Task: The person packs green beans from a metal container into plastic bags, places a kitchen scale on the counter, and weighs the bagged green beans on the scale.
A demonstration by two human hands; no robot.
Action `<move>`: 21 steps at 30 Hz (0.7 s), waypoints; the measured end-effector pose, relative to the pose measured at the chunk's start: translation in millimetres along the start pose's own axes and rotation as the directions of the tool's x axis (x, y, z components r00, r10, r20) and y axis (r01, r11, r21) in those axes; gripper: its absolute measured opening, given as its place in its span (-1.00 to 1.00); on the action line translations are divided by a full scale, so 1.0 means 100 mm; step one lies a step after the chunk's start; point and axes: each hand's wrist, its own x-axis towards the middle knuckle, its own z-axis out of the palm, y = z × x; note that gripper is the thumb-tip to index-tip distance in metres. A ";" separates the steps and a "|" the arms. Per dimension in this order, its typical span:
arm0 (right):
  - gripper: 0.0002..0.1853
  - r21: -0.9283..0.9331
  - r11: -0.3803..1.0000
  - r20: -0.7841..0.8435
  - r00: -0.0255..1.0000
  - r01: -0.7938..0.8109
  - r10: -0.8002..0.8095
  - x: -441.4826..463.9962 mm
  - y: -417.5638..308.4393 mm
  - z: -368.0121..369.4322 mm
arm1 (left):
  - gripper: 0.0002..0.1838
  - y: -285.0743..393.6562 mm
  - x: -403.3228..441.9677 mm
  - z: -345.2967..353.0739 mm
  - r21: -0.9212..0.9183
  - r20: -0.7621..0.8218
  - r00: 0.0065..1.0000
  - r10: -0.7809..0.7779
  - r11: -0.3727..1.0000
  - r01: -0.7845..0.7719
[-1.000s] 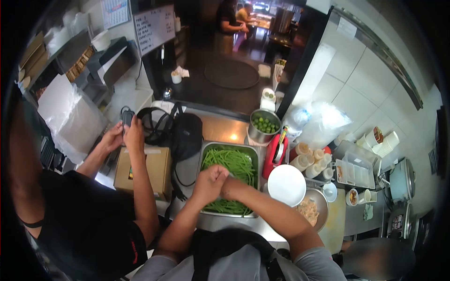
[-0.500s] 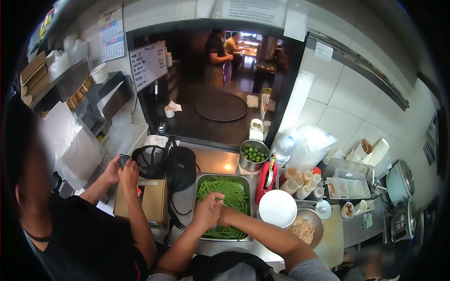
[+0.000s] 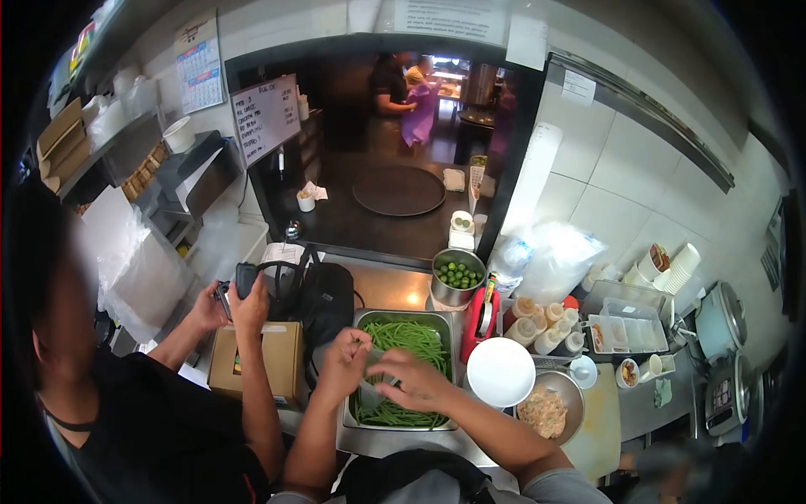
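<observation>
A steel pan [image 3: 451, 336] full of long green beans [image 3: 409, 338] stands on the counter in front of me. Above its left side is my left hand [image 3: 342, 363], its fingers curled together at the tips; what they pinch, if anything, is too small to make out. My right hand [image 3: 411, 382] hovers over the beans with its fingers stretched apart toward the left one. A translucent piece of plastic [image 3: 370, 388] shows between the two hands, over the beans.
A co-worker at my left holds a dark device [image 3: 246, 280] above a cardboard box [image 3: 259, 361], beside a black bag [image 3: 326, 294]. Behind the pan sits a pot of green limes [image 3: 457, 275]. Rightward are a white bowl [image 3: 500, 372], a steel bowl [image 3: 573, 407] and sauce bottles [image 3: 550, 338].
My hands, together at the wrist and fingers before, have come apart; the left moved left and the right hand's fingers spread. The co-worker raised a dark device. A purple cloth spread out in the back room.
</observation>
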 end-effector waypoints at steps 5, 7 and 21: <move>-0.67 -0.204 0.978 -0.213 0.977 -0.039 -0.005 -0.14 0.38 0.19 | -0.91 0.10 0.04 0.03 -0.097 0.104 0.995 -0.002 0.995 0.012; -0.72 -0.028 0.994 -0.037 0.994 -0.103 0.102 -0.21 0.75 0.40 | -0.90 0.09 0.04 0.04 -0.112 0.097 0.995 0.005 0.994 0.006; -0.73 0.486 0.820 -0.115 0.908 -0.303 0.403 0.06 0.37 -0.17 | -0.66 -0.54 -0.18 0.16 -0.163 0.213 0.976 -0.045 0.983 0.080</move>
